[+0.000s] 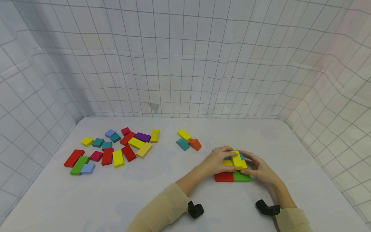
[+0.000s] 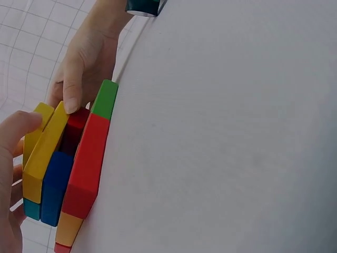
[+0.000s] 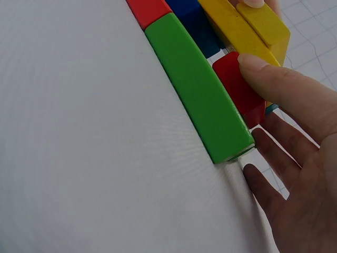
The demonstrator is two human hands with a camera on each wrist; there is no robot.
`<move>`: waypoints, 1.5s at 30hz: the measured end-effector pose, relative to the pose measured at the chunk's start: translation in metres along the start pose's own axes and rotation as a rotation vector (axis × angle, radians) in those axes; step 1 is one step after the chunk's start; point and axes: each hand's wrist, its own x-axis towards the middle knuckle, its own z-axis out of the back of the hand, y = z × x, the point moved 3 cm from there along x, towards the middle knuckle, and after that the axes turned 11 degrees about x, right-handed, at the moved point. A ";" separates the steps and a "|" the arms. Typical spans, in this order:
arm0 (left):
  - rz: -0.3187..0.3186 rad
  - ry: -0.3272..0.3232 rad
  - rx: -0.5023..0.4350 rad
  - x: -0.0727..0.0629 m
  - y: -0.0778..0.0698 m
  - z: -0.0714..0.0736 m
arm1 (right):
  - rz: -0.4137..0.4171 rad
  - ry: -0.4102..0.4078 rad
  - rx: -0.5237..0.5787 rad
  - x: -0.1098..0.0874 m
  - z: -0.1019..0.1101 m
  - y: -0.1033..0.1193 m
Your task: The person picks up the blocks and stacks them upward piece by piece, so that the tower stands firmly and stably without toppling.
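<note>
A layered stack of coloured blocks stands under both hands. Its base has a red block [image 1: 224,177] and a green block [image 1: 242,177] side by side in front. Above them are a blue block [image 2: 57,184], a dark red block [image 3: 237,87] and a long yellow block [image 2: 45,153]. My left hand [image 1: 215,161] pinches the top yellow block [image 1: 238,159], thumb in front and fingers behind. From the other side, my right hand [image 1: 262,169] holds the dark red block, its thumb on the front end; its fingers curve round the back, partly hidden.
Many loose blocks, including a purple block [image 1: 142,137] and a long red block [image 1: 74,158], lie on the white table [image 1: 162,193] at the left. A teal block [image 1: 183,144], an orange block [image 1: 195,144] and a yellow block [image 1: 184,134] lie near the middle. Gridded cloth [image 1: 185,64] surrounds the table.
</note>
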 end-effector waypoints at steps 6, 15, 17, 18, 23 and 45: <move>0.028 0.040 0.004 0.000 -0.001 0.000 | -0.035 -0.011 -0.062 0.000 0.000 0.004; 0.079 0.025 -0.150 -0.004 0.012 0.007 | -0.041 -0.031 -0.039 0.004 -0.003 0.012; 0.087 -0.025 -0.155 -0.007 0.023 0.013 | -0.026 -0.020 -0.039 0.005 -0.004 0.013; 0.097 -0.060 -0.143 -0.009 0.031 0.015 | -0.018 -0.013 -0.042 0.005 -0.005 0.013; 0.261 -0.305 -0.066 -0.021 0.082 0.037 | -0.006 0.000 -0.061 0.005 -0.006 0.014; 0.706 -0.167 0.029 -0.048 0.153 0.039 | 0.024 0.015 -0.028 0.006 -0.009 0.025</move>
